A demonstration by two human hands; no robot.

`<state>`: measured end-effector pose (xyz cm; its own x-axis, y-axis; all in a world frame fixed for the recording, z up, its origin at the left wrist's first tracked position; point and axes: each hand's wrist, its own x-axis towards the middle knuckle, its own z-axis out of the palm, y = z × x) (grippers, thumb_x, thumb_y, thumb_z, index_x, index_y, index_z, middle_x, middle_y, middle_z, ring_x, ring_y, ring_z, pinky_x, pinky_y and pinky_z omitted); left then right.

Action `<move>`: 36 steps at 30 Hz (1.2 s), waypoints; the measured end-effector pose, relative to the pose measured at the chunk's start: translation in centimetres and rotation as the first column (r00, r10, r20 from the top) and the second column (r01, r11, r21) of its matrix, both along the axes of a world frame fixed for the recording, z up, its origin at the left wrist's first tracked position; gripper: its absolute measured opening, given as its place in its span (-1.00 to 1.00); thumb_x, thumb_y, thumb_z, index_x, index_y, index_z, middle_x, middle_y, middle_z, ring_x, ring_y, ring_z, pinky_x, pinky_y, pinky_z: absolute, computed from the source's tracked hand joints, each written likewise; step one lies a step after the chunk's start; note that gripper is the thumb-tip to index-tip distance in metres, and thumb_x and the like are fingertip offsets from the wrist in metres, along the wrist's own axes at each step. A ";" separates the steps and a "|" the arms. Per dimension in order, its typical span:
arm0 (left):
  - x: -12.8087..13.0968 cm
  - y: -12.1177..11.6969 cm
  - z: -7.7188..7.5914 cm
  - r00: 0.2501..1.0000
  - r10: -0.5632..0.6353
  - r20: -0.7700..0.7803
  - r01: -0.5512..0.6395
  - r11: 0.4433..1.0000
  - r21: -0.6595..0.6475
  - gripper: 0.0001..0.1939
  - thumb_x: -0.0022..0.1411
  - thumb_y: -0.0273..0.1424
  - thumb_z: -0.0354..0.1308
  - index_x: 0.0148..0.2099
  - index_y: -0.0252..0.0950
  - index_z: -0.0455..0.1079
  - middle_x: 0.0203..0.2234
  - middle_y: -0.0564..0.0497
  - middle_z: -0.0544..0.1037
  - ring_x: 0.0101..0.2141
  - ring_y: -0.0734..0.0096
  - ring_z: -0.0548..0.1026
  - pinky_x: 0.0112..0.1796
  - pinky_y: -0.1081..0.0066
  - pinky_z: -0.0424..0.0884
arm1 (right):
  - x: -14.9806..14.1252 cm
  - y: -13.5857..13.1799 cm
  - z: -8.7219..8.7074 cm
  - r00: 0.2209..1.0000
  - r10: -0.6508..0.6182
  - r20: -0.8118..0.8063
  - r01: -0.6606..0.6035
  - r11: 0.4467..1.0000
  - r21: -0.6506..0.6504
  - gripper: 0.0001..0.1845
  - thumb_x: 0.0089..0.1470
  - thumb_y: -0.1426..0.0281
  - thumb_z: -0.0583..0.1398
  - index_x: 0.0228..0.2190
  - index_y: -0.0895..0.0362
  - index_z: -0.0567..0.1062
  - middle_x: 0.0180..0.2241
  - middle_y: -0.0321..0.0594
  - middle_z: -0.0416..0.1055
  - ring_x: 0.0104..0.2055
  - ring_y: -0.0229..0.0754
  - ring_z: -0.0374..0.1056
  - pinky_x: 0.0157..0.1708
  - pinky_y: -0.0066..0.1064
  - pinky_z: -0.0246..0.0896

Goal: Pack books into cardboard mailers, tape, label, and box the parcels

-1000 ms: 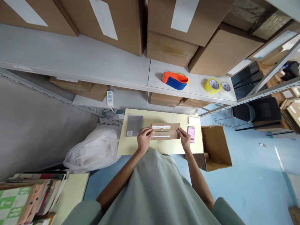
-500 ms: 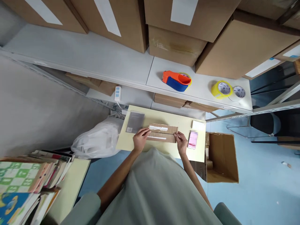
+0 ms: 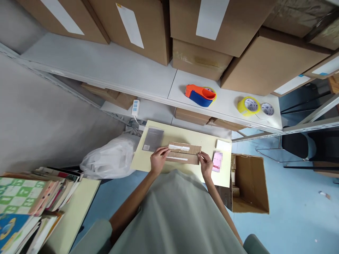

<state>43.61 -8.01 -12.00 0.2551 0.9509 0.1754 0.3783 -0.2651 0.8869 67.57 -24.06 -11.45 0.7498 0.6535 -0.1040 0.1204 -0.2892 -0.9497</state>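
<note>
A flat piece of brown cardboard (image 3: 192,149), folded or split along a lengthwise line, is held just over the pale yellow table (image 3: 225,180). Two white strips, one with a ragged edge, show on its face. My left hand (image 3: 158,160) pinches its left end, and my right hand (image 3: 205,164) pinches the right end between thumb and fingers. Beside my right hand lies a phone (image 3: 217,161) with a pink screen, below a small white box (image 3: 222,145). A grey translucent sleeve (image 3: 153,138) lies beyond my left hand.
An orange and blue tape dispenser (image 3: 200,95) and tape rolls (image 3: 249,106) sit on the shelf (image 3: 119,79) ahead, under large cartons (image 3: 201,58). An open carton (image 3: 250,183) stands right of the table. At left are a white plastic bag (image 3: 109,155) and stacked books (image 3: 23,194).
The view has tilted slightly, so the shelf and boxes appear a little lower. Both hands keep the same pinch on the cardboard, which has barely moved.
</note>
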 end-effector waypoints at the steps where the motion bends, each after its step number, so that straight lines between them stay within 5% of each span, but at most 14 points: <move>1: -0.1 -0.1 0.0 1.000 0.000 -0.004 0.000 1.000 -0.005 -0.65 0.49 -0.02 0.27 -0.11 -0.14 0.73 -0.13 -0.07 0.77 -0.16 0.20 0.75 -0.11 0.22 0.74 | -0.1 -0.1 0.2 1.000 -0.003 -0.007 0.003 1.000 0.001 -0.53 0.20 -0.08 0.38 -0.21 0.06 0.76 0.01 0.02 0.71 0.10 0.13 0.60 0.21 0.01 0.49; 12: -0.5 0.1 -0.6 0.997 -0.052 0.058 0.059 0.990 -0.129 -0.58 0.46 0.06 0.24 -0.11 -0.17 0.68 -0.17 -0.11 0.73 -0.24 0.23 0.72 -0.20 0.27 0.72 | -0.4 -0.3 0.4 0.999 0.044 0.026 -0.042 0.996 -0.074 -0.40 0.23 -0.19 0.29 -0.15 0.08 0.72 0.02 0.06 0.69 0.10 0.11 0.60 0.11 -0.07 0.56; 17: -0.9 1.2 0.4 0.995 -0.089 0.034 0.091 0.994 -0.066 -0.57 0.47 0.08 0.23 -0.09 -0.15 0.68 -0.04 -0.16 0.70 -0.01 0.09 0.70 -0.04 0.17 0.71 | 1.1 0.5 3.4 0.967 0.154 0.205 -0.128 0.983 -0.133 -0.45 0.28 -0.16 0.30 -0.17 0.07 0.73 0.16 0.11 0.60 0.24 0.19 0.52 0.19 0.03 0.51; 21: 0.7 4.1 4.4 0.992 -0.116 0.043 0.112 0.989 0.099 -0.69 0.54 -0.07 0.21 -0.03 -0.15 0.66 0.03 -0.14 0.67 0.11 0.08 0.65 0.21 0.06 0.58 | 3.8 5.1 9.9 0.835 0.184 0.519 -0.176 0.982 -0.066 -0.50 0.38 -0.07 0.26 0.02 0.06 0.66 0.24 0.12 0.54 0.32 0.19 0.46 0.34 0.12 0.36; 24: 3.0 7.2 9.1 0.981 -0.147 0.127 0.115 0.966 0.229 -0.73 0.56 -0.15 0.20 0.00 -0.17 0.64 0.03 -0.12 0.68 0.09 0.14 0.65 0.21 0.11 0.57 | 6.2 11.0 15.5 0.657 0.190 0.730 -0.254 0.967 -0.023 -0.47 0.43 -0.04 0.21 0.19 0.04 0.54 0.27 0.09 0.50 0.37 0.17 0.39 0.39 0.14 0.29; 27: 5.6 10.0 13.8 0.969 -0.166 0.182 0.103 0.944 0.314 -0.72 0.59 -0.17 0.17 0.04 -0.19 0.64 0.02 -0.11 0.69 0.07 0.19 0.66 0.19 0.17 0.57 | 8.1 17.6 19.4 0.493 0.233 0.838 -0.274 0.956 -0.104 -0.40 0.47 -0.02 0.17 0.30 0.10 0.41 0.32 0.16 0.45 0.39 0.21 0.34 0.40 0.18 0.23; 31: 7.6 11.9 18.3 0.948 -0.175 0.266 0.053 0.910 0.411 -0.72 0.60 -0.21 0.17 0.02 -0.22 0.66 -0.04 -0.11 0.71 0.02 0.24 0.67 0.13 0.23 0.58 | 9.8 24.8 20.2 0.411 0.421 0.809 -0.187 0.907 -0.377 -0.37 0.44 0.02 0.22 0.25 0.25 0.41 0.22 0.32 0.52 0.27 0.30 0.42 0.30 0.17 0.27; 36: 7.1 11.2 20.0 0.929 -0.185 0.319 0.027 0.897 0.440 -0.70 0.61 -0.22 0.17 -0.06 -0.23 0.68 -0.11 -0.09 0.71 -0.05 0.28 0.68 0.05 0.27 0.59 | 10.7 28.9 18.8 0.417 0.512 0.751 -0.087 0.845 -0.528 -0.39 0.41 0.10 0.28 0.21 0.33 0.40 0.17 0.39 0.54 0.19 0.27 0.49 0.30 0.13 0.25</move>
<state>50.68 3.21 8.05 0.1986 0.7360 0.6472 0.0182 -0.6630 0.7484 78.29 4.80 7.32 0.3497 0.9201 0.1766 0.9346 -0.3297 -0.1331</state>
